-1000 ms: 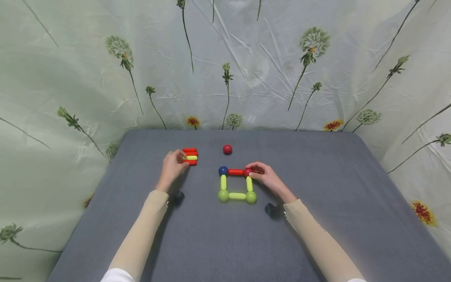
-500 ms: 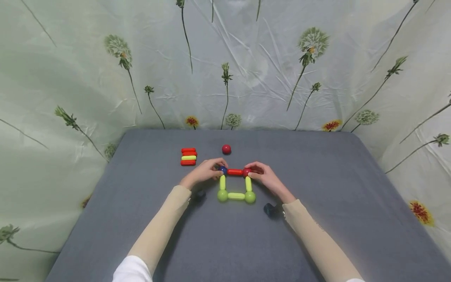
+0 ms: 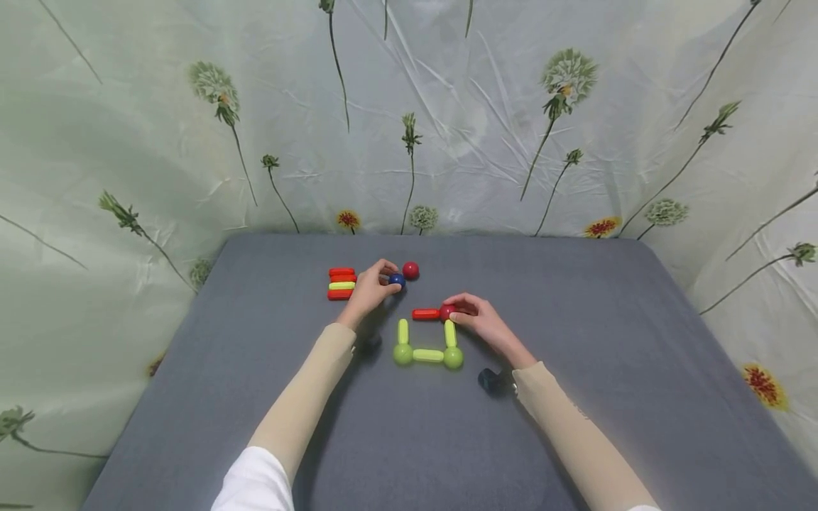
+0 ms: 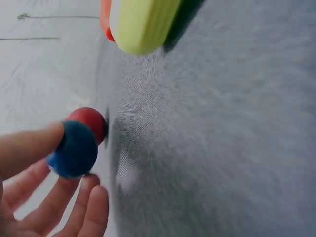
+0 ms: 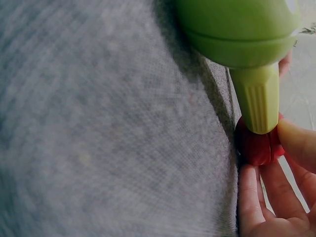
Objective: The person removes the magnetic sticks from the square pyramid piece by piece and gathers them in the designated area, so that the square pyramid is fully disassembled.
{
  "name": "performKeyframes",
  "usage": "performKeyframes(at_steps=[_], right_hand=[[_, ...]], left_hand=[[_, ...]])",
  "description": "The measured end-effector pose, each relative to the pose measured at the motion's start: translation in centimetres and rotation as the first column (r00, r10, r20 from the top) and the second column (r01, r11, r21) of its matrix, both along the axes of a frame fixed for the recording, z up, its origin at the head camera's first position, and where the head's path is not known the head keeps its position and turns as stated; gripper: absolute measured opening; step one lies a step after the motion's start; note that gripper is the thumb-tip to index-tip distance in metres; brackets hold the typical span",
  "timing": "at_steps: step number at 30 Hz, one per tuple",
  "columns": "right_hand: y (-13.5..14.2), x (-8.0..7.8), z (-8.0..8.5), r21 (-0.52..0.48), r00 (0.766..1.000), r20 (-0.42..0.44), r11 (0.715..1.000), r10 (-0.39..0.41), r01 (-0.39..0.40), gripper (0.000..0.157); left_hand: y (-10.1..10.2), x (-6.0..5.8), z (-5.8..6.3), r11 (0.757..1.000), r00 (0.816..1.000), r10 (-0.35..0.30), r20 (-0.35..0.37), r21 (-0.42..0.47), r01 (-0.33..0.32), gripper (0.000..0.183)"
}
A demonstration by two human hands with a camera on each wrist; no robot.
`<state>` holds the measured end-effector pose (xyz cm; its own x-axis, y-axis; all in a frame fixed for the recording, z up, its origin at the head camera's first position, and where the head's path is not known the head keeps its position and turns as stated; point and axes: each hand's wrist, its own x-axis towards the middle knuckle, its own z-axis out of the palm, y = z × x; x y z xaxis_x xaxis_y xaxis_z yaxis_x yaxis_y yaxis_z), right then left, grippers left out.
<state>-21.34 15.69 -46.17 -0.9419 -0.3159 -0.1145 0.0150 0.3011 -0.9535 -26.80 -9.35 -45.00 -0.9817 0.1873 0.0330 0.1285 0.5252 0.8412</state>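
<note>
My left hand (image 3: 369, 289) pinches a blue ball (image 3: 397, 281) between thumb and fingers, just left of a loose red ball (image 3: 411, 270). In the left wrist view the blue ball (image 4: 75, 149) partly covers the red one (image 4: 91, 123). My right hand (image 3: 481, 321) grips another red ball (image 3: 447, 312) at the far right corner of a frame of rods and balls. A red rod (image 3: 425, 314) extends left from that ball. Two green balls (image 3: 402, 354) form the near corners, joined by a yellow-green rod (image 3: 428, 355). The far end of the left yellow-green rod (image 3: 402, 331) has no ball on it.
Left of my left hand, several red rods and a yellow-green rod (image 3: 341, 286) lie side by side on the grey table (image 3: 575, 305). Dark wrist cameras (image 3: 491, 382) hang under the forearms. A flower-print cloth (image 3: 473, 142) rises behind the table.
My left hand went from the rod pile to the blue ball at the frame's far left corner, then pulled it off and carried it away toward the loose red ball. My right hand stayed put.
</note>
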Motion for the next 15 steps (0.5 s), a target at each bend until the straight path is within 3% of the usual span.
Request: performKeyframes(at_steps=[2, 5, 11, 15], right_hand=[[0.0, 0.0, -0.1, -0.008, 1.000, -0.002, 1.000, 0.007, -0.007, 0.030], [0.0, -0.1, -0.3, -0.018, 1.000, -0.003, 1.000, 0.014, -0.014, 0.031], [0.0, -0.1, -0.2, -0.013, 1.000, 0.005, 1.000, 0.004, -0.004, 0.030], [0.0, -0.1, -0.1, -0.006, 1.000, 0.001, 1.000, -0.005, 0.005, 0.029]], left_hand=[[0.2, -0.5, -0.1, 0.998, 0.998, 0.060, 0.020, 0.018, -0.060, 0.027], [0.4, -1.0, -0.3, 0.996, 0.995, 0.095, 0.024, -0.001, -0.095, 0.026], [0.3, -1.3, -0.6, 0.996, 0.997, 0.078, 0.007, -0.032, -0.078, 0.031], [0.1, -0.6, -0.5, 0.997, 0.997, 0.058, -0.056, -0.042, -0.060, 0.039]])
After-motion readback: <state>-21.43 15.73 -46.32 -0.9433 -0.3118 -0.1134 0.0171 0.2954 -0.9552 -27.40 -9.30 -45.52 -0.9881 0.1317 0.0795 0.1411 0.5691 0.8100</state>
